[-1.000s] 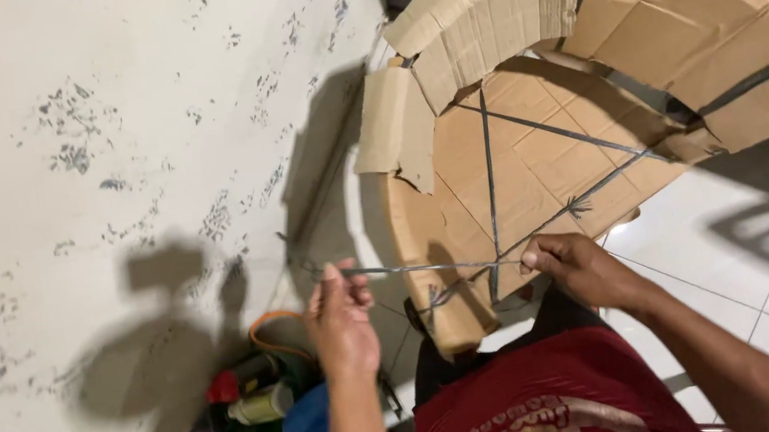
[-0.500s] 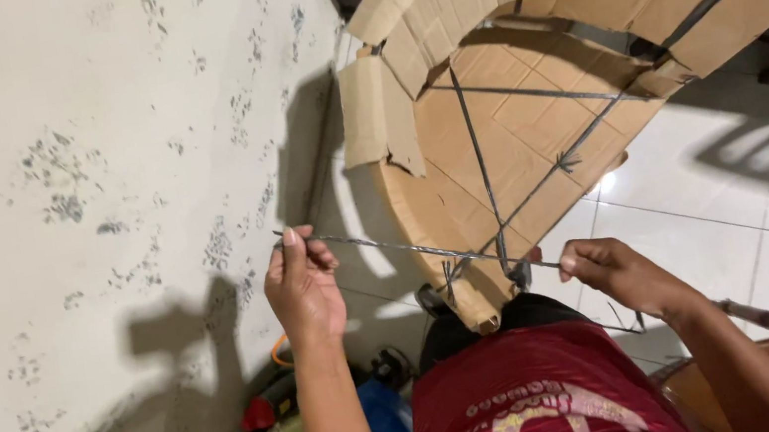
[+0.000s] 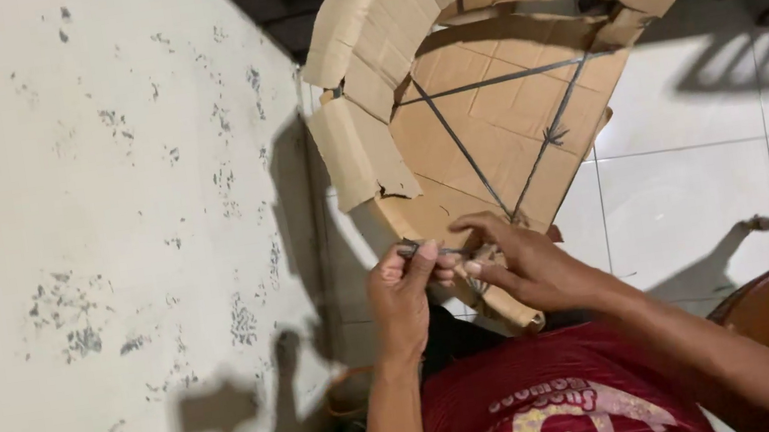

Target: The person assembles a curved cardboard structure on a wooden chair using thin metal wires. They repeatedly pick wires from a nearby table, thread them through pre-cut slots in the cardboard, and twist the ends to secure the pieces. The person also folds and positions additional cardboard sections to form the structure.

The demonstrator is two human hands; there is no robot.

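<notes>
From the head view, the two hands meet at the near edge of a big bundle of brown cardboard [image 3: 503,129]. The left hand [image 3: 403,296] pinches a thin grey strap [image 3: 430,251] with its fingers closed tight on it. The strap runs flat, left to right, into the right hand [image 3: 521,262], whose fingers curl closed on its other end. Both hands are touching. More straps cross the cardboard just above them, over a white tiled floor [image 3: 691,183].
</notes>
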